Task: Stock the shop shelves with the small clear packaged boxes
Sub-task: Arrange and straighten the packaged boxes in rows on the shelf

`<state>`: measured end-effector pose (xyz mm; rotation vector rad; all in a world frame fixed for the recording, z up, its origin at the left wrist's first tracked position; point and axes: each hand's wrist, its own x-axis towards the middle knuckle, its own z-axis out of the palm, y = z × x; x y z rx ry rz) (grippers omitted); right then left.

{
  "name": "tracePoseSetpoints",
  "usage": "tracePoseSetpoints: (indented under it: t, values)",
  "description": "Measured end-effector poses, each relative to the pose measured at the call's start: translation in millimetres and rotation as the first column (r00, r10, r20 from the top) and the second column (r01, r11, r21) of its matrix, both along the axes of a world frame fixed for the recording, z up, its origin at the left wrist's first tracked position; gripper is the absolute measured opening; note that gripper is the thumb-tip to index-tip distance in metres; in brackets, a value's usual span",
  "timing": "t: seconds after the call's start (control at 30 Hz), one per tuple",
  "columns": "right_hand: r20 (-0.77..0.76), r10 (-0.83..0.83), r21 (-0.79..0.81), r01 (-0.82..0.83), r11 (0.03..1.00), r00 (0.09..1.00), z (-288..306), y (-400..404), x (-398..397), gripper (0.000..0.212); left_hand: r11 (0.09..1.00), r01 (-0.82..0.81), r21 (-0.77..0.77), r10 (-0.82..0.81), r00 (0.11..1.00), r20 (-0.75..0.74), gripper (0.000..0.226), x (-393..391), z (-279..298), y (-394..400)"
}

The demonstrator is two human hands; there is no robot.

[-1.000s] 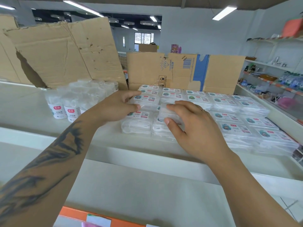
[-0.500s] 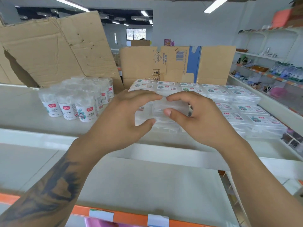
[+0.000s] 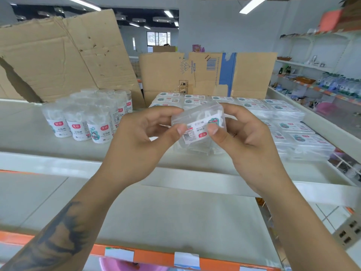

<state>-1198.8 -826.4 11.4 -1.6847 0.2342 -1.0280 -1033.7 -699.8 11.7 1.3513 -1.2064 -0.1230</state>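
**Clear box held high above the shelf: slip and knock-over risks**

A small clear floss-pick box (image 3: pixel 199 125) is pinched between the left hand (image 3: pixel 148 137) and the right hand (image 3: pixel 248 137), thumbs on the near labelled face and fingers curled round the far side. The box is held tilted, with its label upside down, above the near edge of the top shelf (image 3: pixel 58 165) and apart from everything on it.

The plastic looks smooth and the hold is by fingertips only, so a slip could be caused by any turning of the box to right the label. A fall would probably land on the stacked boxes (image 3: pixel 289 133) just below and to the right, and a tidy row could be shifted.

If the box is set down to the left, the cylindrical tubs (image 3: pixel 78 122) nearby could be nudged. The cardboard sheet (image 3: pixel 195 75) propped at the far side appears loosely placed and might be tipped by a deep reach.
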Motion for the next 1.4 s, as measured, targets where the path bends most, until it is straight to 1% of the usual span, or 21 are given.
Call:
tracePoseSetpoints:
  t: [0.1, 0.2, 0.3, 0.37, 0.47, 0.53, 0.6, 0.67, 0.73, 0.83, 0.9, 0.93, 1.0, 1.03, 1.07, 1.1, 1.13, 1.23, 1.3, 1.33, 1.4]
  values:
    - [0.106, 0.028, 0.161, -0.045, 0.986, 0.994, -7.2, 6.7, 6.0, 0.044, 0.997, 0.072, -0.032, -0.077, 0.981, -0.177, 0.029, -4.3, 2.5, -0.9]
    - [0.241, 0.066, 0.351, -0.151, 0.924, 0.968, -10.1, 17.0, 13.0, 0.051, 0.993, 0.102, -0.050, -0.113, 0.935, -0.336, 0.036, -10.1, 1.2, -2.8]
    - [0.322, 0.054, 0.460, -0.207, 0.864, 0.945, -9.2, 23.7, 15.7, 0.054, 0.990, 0.110, -0.088, -0.137, 0.899, -0.415, 0.034, -22.8, -3.3, -5.2]
    - [0.334, 0.026, 0.482, -0.194, 0.855, 0.942, -7.1, 23.4, 15.5, 0.045, 0.990, 0.120, -0.077, -0.141, 0.898, -0.417, 0.034, -26.7, -5.8, -5.2]
    - [0.283, 0.017, 0.455, -0.150, 0.878, 0.959, -3.0, 17.3, 10.8, 0.022, 0.986, 0.159, -0.052, -0.167, 0.935, -0.312, 0.041, -18.0, -5.3, -2.3]
    - [0.247, 0.053, 0.428, -0.158, 0.890, 0.968, 0.0, 10.9, 5.2, 0.021, 0.986, 0.164, -0.034, -0.167, 0.979, -0.120, 0.057, -7.8, -3.0, 1.8]
    - [0.191, 0.074, 0.398, -0.146, 0.906, 0.979, 1.0, 4.9, -0.9, 0.021, 0.989, 0.146, 0.005, -0.146, 0.985, 0.090, 0.070, 0.4, -1.5, 6.5]
    - [0.133, 0.110, 0.354, -0.151, 0.923, 0.985, 1.0, 1.5, -5.7, 0.021, 0.989, 0.142, 0.038, -0.147, 0.960, 0.240, 0.076, 6.7, -1.2, 10.6]
    - [0.072, 0.153, 0.300, -0.168, 0.939, 0.986, -0.1, -0.4, -8.5, 0.021, 0.987, 0.148, 0.064, -0.161, 0.927, 0.338, 0.073, 10.0, -1.2, 12.6]
    - [-0.027, 0.157, 0.208, -0.148, 0.967, 0.987, -1.4, -4.1, -11.5, 0.020, 0.986, 0.144, 0.085, -0.166, 0.904, 0.395, 0.069, 10.6, -4.4, 10.6]
    - [-0.102, 0.101, 0.114, -0.089, 0.989, 0.990, -1.8, -5.6, -14.5, 0.021, 0.989, 0.123, 0.085, -0.148, 0.890, 0.432, 0.067, 10.9, -8.6, 8.5]
    - [-0.138, 0.076, 0.059, -0.068, 0.996, 0.988, -2.2, -5.8, -17.1, 0.024, 0.990, 0.112, 0.084, -0.138, 0.882, 0.451, 0.066, 10.8, -10.9, 7.5]
    - [-0.215, 0.048, -0.089, -0.068, 0.994, 0.975, -3.5, -4.8, -23.3, 0.043, 0.995, 0.075, 0.069, -0.099, 0.877, 0.471, 0.065, 10.2, -15.2, 5.9]
    - [-0.273, -0.012, -0.232, -0.053, 0.971, 0.962, -4.4, -4.6, -25.9, 0.056, 0.997, 0.051, 0.059, -0.072, 0.878, 0.473, 0.065, 9.6, -17.2, 5.1]
    - [-0.320, -0.119, -0.408, -0.024, 0.913, 0.940, -5.0, -4.8, -27.8, 0.064, 0.998, 0.027, 0.051, -0.048, 0.879, 0.474, 0.065, 8.9, -19.0, 4.3]
    - [-0.323, -0.225, -0.556, 0.008, 0.831, 0.919, -5.6, -5.9, -28.5, 0.067, 0.999, 0.007, 0.049, -0.029, 0.880, 0.475, 0.065, 8.1, -20.9, 3.7]
    - [-0.302, -0.300, -0.648, 0.036, 0.761, 0.905, -4.8, -6.8, -27.9, 0.066, 0.999, -0.011, 0.053, -0.016, 0.880, 0.475, 0.065, 7.0, -22.6, 2.9]
    - [-0.313, -0.406, -0.747, 0.041, 0.663, 0.859, 2.1, -12.7, -21.8, 0.062, 0.994, -0.091, 0.051, 0.056, 0.880, 0.471, 0.063, 5.4, -27.3, 2.3]
    - [-0.329, -0.447, -0.776, 0.031, 0.630, 0.832, 10.2, -21.6, -15.4, 0.057, 0.983, -0.179, 0.045, 0.137, 0.868, 0.477, 0.062, 6.7, -31.9, 3.8]
    - [-0.338, -0.462, -0.776, 0.035, 0.630, 0.820, 16.0, -27.4, -11.2, 0.052, 0.970, -0.240, 0.047, 0.185, 0.847, 0.498, 0.061, 8.5, -36.1, 4.7]
    - [-0.372, -0.501, -0.768, 0.045, 0.639, 0.781, 29.1, -40.6, -0.4, 0.046, 0.925, -0.380, 0.023, 0.296, 0.755, 0.586, 0.058, 13.1, -48.8, 7.9]
